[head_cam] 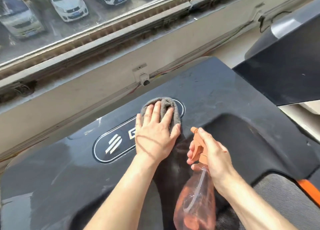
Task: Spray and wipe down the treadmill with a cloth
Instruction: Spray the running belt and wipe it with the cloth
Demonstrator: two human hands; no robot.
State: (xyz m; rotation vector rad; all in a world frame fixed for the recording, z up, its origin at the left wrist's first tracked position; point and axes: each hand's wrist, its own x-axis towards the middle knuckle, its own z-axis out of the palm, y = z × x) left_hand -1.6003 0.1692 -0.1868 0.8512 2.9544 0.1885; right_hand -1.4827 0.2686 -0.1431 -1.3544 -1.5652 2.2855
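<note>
The treadmill's black motor cover (216, 91) fills the lower view, dusty, with an oval logo badge (114, 145). My left hand (155, 133) lies flat with straight fingers on a grey cloth (168, 105), pressing it onto the badge's right end. The cloth trails down beneath my wrist. My right hand (214, 153) grips the neck of a clear orange-tinted spray bottle (195, 200), with its orange nozzle (194, 130) pointing up-left, just right of the cloth.
A beige low wall (86, 98) with a socket (142, 75) and cables runs behind the treadmill, under a window over parked cars. A second dark machine (284, 60) stands at the right. The running belt (277, 203) and an orange strip (310, 190) lie at lower right.
</note>
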